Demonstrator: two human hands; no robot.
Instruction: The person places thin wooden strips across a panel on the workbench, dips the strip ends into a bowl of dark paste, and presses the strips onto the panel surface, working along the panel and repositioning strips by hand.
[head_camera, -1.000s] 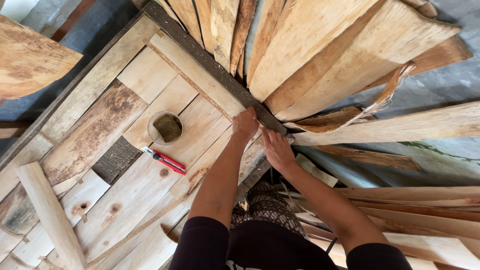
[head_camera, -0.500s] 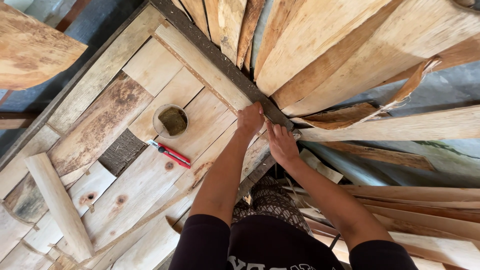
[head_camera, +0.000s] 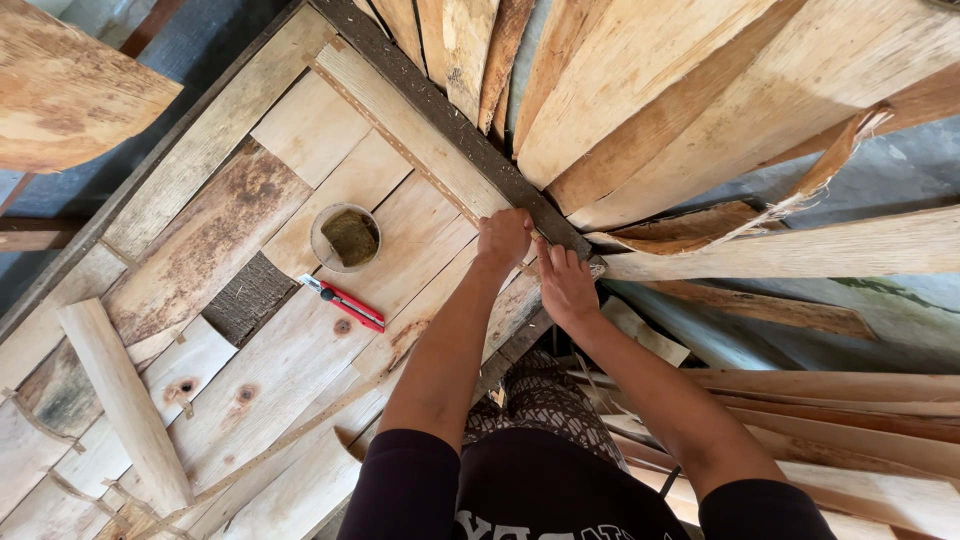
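Barely shifted since before: left hand (head_camera: 503, 238) and right hand (head_camera: 567, 285) press flat, holding nothing, on dark weathered wooden frame edge (head_camera: 470, 140); could catch splinters from the rough grain.

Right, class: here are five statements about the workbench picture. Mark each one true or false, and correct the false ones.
1. Both hands rest at the dark strip along the panel's edge. True: the left hand and right hand are on the dark wooden strip.
2. The red utility knife is in the right hand. False: the red utility knife lies on the wooden panel, apart from both hands.
3. A small round cup sits on the panel just above the knife. True: the cup.
4. The cup is empty. False: it holds a dark greenish-brown mass.
5. Loose planks fan out beyond the strip. True: planks.
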